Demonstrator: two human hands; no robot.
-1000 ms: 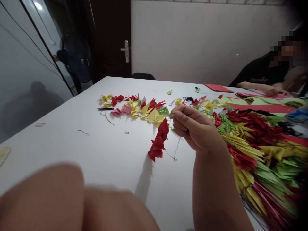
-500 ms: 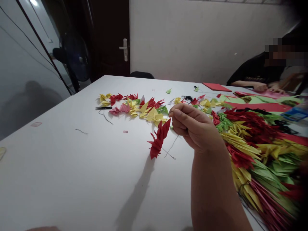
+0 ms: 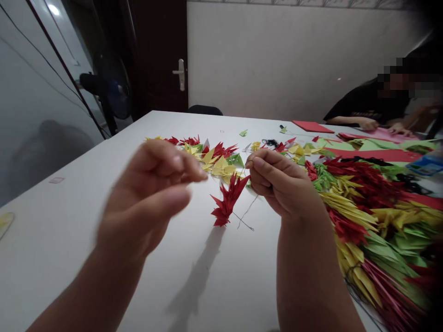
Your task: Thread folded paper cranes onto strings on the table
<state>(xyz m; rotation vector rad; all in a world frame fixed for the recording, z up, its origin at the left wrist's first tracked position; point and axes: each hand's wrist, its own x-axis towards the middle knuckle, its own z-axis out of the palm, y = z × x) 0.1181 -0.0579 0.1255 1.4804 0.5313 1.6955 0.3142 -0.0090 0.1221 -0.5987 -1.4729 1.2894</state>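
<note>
My right hand (image 3: 284, 182) pinches a thin thread, and a small bunch of red folded paper pieces (image 3: 229, 200) hangs from it above the white table. Loose thread ends (image 3: 246, 221) trail below the bunch. My left hand (image 3: 148, 198), slightly blurred, is raised left of the bunch; its thumb and fingers are apart and hold nothing. Behind the hands lies a band of yellow, red and green folded paper pieces (image 3: 221, 166).
Strings of folded paper (image 3: 374, 184) in red, yellow and green cover the table's right side. A blue item (image 3: 425, 163) and red sheets (image 3: 313, 127) lie there too. Across the table, a person's hands (image 3: 398, 127) rest by pink paper. A fan (image 3: 112, 85) stands back left.
My left hand has come up from the lower left edge toward the red bunch, covering the dark tool on the table. The hanging bunch has turned slightly. My right hand keeps its pinch.
</note>
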